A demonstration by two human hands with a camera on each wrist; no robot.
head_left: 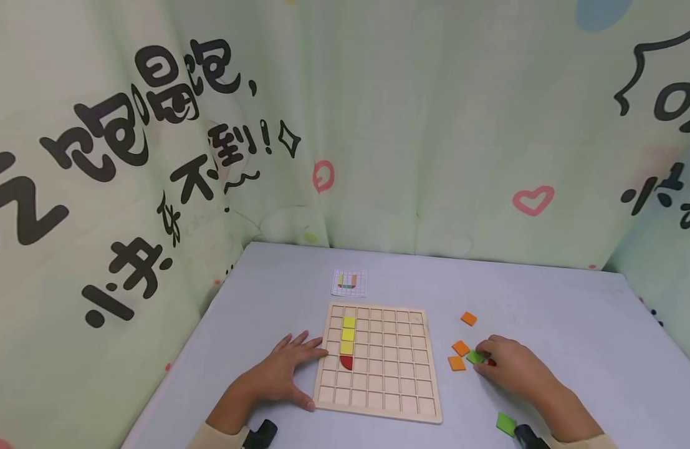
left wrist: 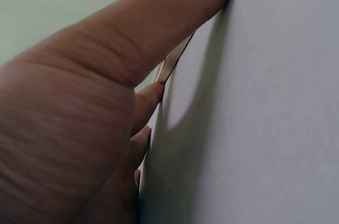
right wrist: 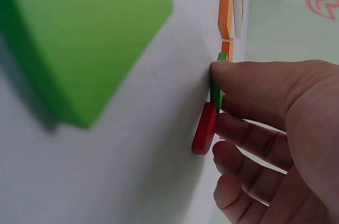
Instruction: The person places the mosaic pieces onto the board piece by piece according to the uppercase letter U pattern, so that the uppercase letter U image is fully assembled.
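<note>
A wooden grid board (head_left: 389, 399) lies on the table, with three yellow squares (head_left: 348, 334) in a column and a red quarter-round piece (head_left: 346, 362) just below them. My left hand (head_left: 280, 368) is spread at the board's left edge, its fingertips and thumb touching that side. To the right of the board, my right hand (head_left: 515, 365) pinches a green square tile (head_left: 475, 357) between thumb and index finger. A red piece (right wrist: 204, 128) lies right by those fingers, partly hidden by the hand in the head view.
Orange squares (head_left: 457, 363) lie between the board and my right hand, another orange square (head_left: 469, 318) farther back. A second green tile (head_left: 506, 424) is near my right wrist. Behind the board lies a small pattern card (head_left: 349, 283). A printed curtain (head_left: 412, 125) surrounds the table.
</note>
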